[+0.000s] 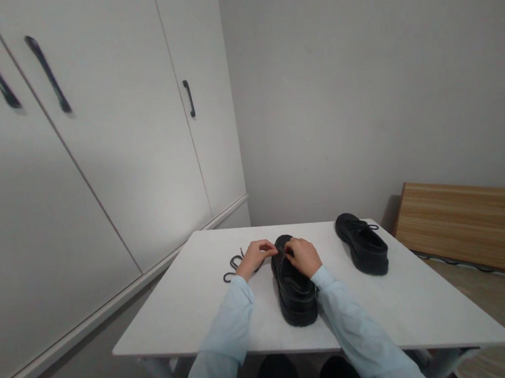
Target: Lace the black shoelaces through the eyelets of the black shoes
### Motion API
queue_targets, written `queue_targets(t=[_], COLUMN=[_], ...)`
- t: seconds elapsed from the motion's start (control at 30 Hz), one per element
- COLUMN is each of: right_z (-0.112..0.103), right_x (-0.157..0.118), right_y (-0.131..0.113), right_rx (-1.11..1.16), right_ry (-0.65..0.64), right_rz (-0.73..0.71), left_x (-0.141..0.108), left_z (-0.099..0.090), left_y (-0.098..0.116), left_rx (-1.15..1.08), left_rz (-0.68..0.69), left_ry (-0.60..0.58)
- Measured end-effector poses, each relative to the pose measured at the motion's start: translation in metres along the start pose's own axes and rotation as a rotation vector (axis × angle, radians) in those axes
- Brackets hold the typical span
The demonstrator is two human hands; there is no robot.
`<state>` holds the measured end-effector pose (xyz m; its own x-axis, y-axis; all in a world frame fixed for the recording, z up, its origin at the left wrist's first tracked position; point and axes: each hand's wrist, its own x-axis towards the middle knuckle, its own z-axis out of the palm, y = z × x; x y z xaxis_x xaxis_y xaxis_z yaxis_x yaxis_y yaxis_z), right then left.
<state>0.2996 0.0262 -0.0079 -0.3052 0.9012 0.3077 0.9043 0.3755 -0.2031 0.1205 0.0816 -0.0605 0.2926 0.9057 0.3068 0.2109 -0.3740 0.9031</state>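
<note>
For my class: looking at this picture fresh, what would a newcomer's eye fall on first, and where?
Probably the left hand and right hand, close together over a black shoe on the white table. Next might come the second shoe near the table's far right corner, then the dark handles on the cabinet at left.

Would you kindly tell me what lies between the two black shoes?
The head view shows the right hand and its blue sleeve at the nearer shoe, then white tabletop up to the farther shoe.
</note>
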Motion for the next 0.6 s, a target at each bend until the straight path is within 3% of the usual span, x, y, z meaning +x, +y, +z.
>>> queue_targets(t=[0.3,0.6], right_z=[0.009,0.014], right_x=[0.000,-0.005], right_y=[0.003,0.005], right_rx=[0.051,0.276], right_ry=[0.103,0.272], right_rz=[-0.013,-0.046], left_x=[0.000,-0.002], left_z=[0.002,0.022], left_y=[0.004,0.017], left_rx=[0.021,0.040], left_rz=[0.026,0.122], left_ry=[0.021,0.018])
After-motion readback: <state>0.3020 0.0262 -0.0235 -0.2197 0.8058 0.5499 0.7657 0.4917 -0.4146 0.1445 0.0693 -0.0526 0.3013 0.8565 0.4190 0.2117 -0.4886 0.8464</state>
